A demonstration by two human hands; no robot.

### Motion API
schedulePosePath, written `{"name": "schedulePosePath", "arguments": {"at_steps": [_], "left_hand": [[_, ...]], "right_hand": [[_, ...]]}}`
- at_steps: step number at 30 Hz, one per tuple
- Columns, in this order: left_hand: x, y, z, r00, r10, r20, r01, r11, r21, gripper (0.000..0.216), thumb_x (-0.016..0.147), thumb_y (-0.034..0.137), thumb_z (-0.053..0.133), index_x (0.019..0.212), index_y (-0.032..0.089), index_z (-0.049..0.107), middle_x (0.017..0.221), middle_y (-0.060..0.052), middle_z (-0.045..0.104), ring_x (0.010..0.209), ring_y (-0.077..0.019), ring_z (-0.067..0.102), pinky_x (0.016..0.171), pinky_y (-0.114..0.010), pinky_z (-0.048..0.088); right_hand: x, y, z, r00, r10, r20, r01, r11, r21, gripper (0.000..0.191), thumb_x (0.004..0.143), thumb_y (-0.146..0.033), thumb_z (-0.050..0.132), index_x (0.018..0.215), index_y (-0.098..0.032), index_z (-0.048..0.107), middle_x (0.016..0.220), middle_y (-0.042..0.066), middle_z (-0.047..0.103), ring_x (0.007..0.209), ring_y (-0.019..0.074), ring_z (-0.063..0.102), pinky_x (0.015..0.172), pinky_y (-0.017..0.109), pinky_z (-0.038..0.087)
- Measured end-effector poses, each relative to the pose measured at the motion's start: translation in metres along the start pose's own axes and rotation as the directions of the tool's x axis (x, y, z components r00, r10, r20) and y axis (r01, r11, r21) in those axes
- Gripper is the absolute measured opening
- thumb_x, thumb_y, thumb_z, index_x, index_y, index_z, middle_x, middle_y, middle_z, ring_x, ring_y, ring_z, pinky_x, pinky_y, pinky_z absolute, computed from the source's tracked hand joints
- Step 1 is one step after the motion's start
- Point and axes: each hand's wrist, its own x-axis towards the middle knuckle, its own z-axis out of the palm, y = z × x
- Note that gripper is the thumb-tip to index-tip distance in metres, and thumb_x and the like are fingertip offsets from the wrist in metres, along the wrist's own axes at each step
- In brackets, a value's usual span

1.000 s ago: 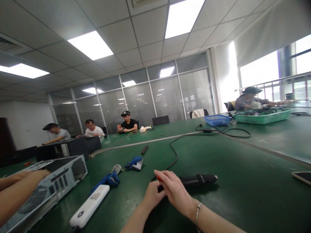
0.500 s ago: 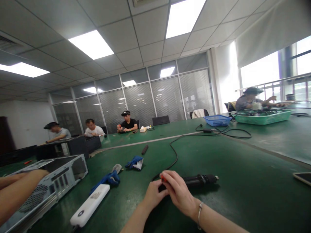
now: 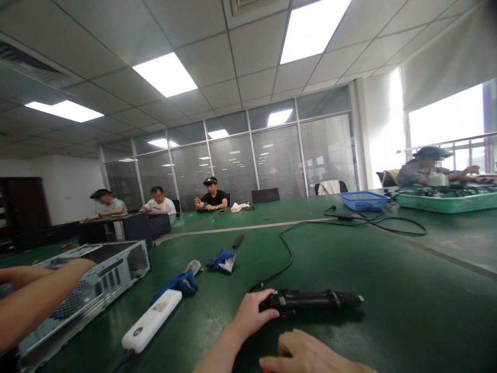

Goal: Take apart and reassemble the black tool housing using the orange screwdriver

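Observation:
A black electric screwdriver [image 3: 314, 300] lies on the green table [image 3: 388, 290], its tip pointing right and its black cable [image 3: 289, 254] running away towards the back. My left hand [image 3: 250, 313] is closed round the tool's rear end, thumb on top. My right hand [image 3: 306, 355] rests low at the bottom edge, in front of the tool and apart from it. Its fingers are curled, and a speck of red shows under them.
Another person's forearm [image 3: 34, 295] lies on an open computer case [image 3: 89, 280] at the left. A white device [image 3: 151, 321], blue gloves [image 3: 178, 282] and a black cylinder [image 3: 237, 240] lie nearby. A blue basket [image 3: 363, 199], a green tray [image 3: 446, 202] and seated people are farther back.
My right hand has left the screwdriver and dropped towards me to the table's near edge. My left hand stays on the tool's rear end. The view has shifted slightly.

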Motion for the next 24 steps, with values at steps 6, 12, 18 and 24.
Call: {"name": "schedulePosePath", "arguments": {"at_steps": [6,12,18,24], "left_hand": [[0.002,-0.003,0.002,1.000,-0.004,0.004,0.004,1.000,0.006,0.050,0.077,0.037,0.070,0.123,0.020,0.062,0.117,-0.004,0.069,0.108,-0.0248,0.062,0.096,-0.030,0.044],[0.001,0.000,0.002,1.000,-0.030,-0.003,0.030,0.996,0.087,0.049,0.077,0.035,0.069,0.124,0.023,0.061,0.120,-0.005,0.067,0.109,-0.0259,0.061,0.098,-0.033,0.044],[-0.001,-0.001,-0.002,0.996,-0.055,-0.066,0.065,0.984,0.168,0.051,0.075,0.037,0.071,0.123,0.022,0.063,0.112,-0.009,0.069,0.101,-0.0254,0.063,0.093,-0.035,0.046],[-0.001,-0.009,-0.006,0.970,0.023,-0.241,0.020,0.985,0.172,0.046,0.079,0.032,0.067,0.123,0.022,0.063,0.123,-0.010,0.064,0.115,-0.0262,0.057,0.103,-0.039,0.042]], "right_hand": [[-0.011,0.005,-0.017,0.995,0.096,-0.028,-0.091,0.986,0.138,0.052,0.085,-0.035,0.062,0.135,-0.030,0.048,0.112,0.006,0.059,0.099,0.0214,0.057,0.090,0.034,0.046],[-0.043,0.074,-0.041,0.948,0.272,-0.163,-0.264,0.962,0.069,0.047,0.087,-0.035,0.059,0.133,-0.035,0.050,0.118,0.006,0.060,0.109,0.0267,0.054,0.099,0.049,0.039],[-0.095,0.128,-0.028,0.873,0.487,-0.030,-0.482,0.870,0.108,0.046,0.091,-0.043,0.049,0.136,-0.033,0.048,0.121,0.007,0.060,0.109,0.0264,0.057,0.095,0.044,0.043],[-0.117,0.165,-0.027,0.792,0.604,-0.087,-0.593,0.796,0.122,0.044,0.089,-0.049,0.047,0.126,-0.027,0.058,0.117,0.008,0.061,0.101,0.0247,0.060,0.090,0.036,0.046]]}}
